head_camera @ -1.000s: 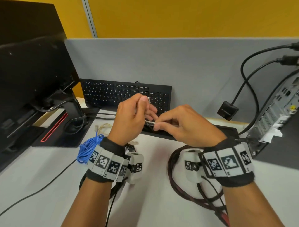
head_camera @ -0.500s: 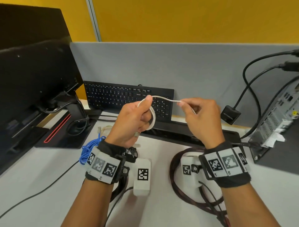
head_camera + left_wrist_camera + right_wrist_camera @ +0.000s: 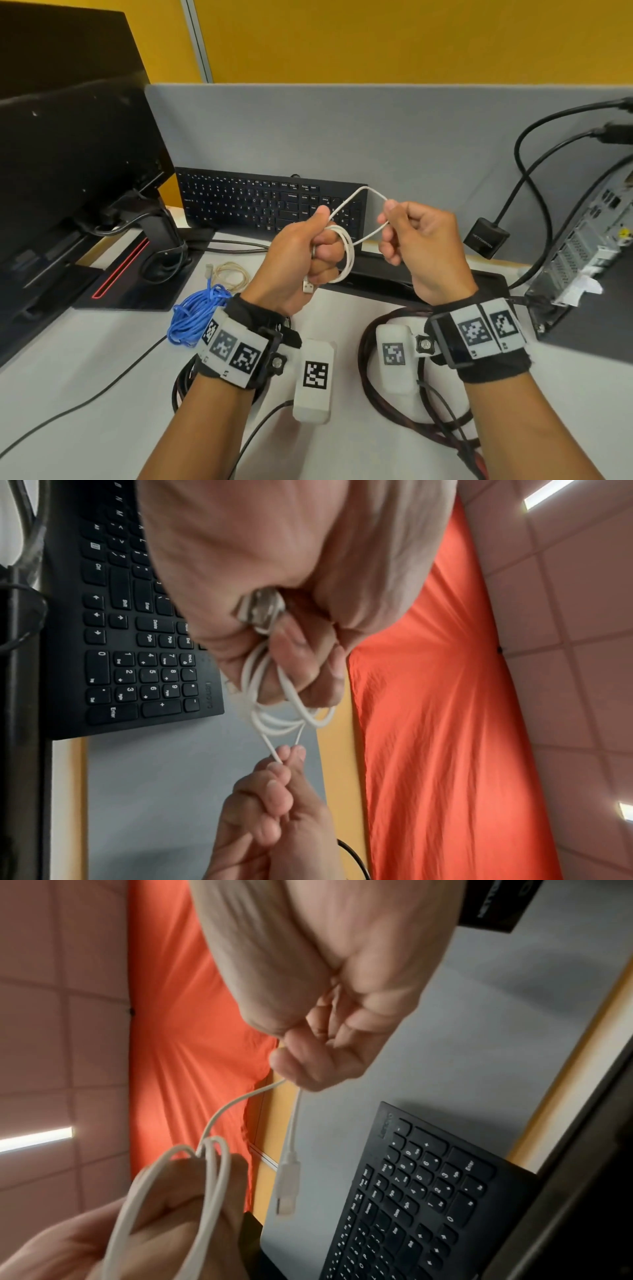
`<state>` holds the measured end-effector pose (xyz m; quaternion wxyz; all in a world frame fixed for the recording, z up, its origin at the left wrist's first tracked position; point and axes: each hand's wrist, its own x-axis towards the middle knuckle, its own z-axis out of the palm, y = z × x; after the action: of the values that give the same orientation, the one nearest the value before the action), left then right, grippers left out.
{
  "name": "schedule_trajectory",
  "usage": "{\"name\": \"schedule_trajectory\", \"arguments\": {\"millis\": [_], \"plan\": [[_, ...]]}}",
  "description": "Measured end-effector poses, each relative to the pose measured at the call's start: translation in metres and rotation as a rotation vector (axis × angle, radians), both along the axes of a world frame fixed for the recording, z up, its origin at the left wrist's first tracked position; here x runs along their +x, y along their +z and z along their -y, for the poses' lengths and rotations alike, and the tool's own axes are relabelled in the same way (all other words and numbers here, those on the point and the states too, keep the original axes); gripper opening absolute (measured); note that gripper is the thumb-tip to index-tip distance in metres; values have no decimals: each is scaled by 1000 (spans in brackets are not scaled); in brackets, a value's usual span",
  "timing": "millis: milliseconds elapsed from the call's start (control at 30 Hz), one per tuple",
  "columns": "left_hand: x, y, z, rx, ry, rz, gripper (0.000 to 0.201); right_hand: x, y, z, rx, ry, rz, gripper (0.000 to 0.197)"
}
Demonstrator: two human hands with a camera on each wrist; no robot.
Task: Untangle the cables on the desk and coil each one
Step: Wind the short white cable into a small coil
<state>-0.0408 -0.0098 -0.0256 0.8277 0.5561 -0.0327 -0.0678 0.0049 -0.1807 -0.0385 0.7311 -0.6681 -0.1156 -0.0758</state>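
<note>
My left hand [image 3: 318, 243] grips a small coil of thin white cable [image 3: 346, 253] above the desk, with a USB plug [image 3: 307, 286] sticking out below the fist. My right hand [image 3: 394, 222] pinches the cable's free stretch a little to the right, so a loop arches between the two hands. In the left wrist view the white cable [image 3: 274, 712] wraps the left fingers and runs to the right hand's fingertips [image 3: 291, 753]. In the right wrist view the white cable [image 3: 212, 1172] shows its other plug [image 3: 287, 1185] hanging loose below the right hand [image 3: 301, 1066].
On the desk lie a coiled blue cable [image 3: 195, 315], a small beige cable coil [image 3: 233, 274], and a dark red braided cable [image 3: 370, 383] under my right wrist. A black keyboard [image 3: 253, 205] leans at the back, a monitor [image 3: 68, 164] stands left, a computer case [image 3: 589, 246] right.
The hands rose and drew apart, then my right hand came back toward the left. One more turn of white cable lies around the left fingers, and a plug now hangs below the left fist.
</note>
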Motion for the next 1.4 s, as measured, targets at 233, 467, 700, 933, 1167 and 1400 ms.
{"name": "schedule_trajectory", "arguments": {"millis": [233,467,700,933,1167,1400], "plan": [[4,-5,1,72,113,98,47,3,-9,2,39,161,-104,29],[7,-11,2,252,256,145,41,5,-12,-3,113,236,-214,30],[9,-11,4,-16,75,-27,40,6,-15,-5,244,322,-337,29],[7,-12,11,84,69,73,49,1,-12,-5,-22,411,-222,38],[1,-8,8,237,154,217,52,-12,5,-2,-218,530,-194,30],[-3,-6,20,261,151,215,52,-22,5,-17,-366,355,-92,30]]}}
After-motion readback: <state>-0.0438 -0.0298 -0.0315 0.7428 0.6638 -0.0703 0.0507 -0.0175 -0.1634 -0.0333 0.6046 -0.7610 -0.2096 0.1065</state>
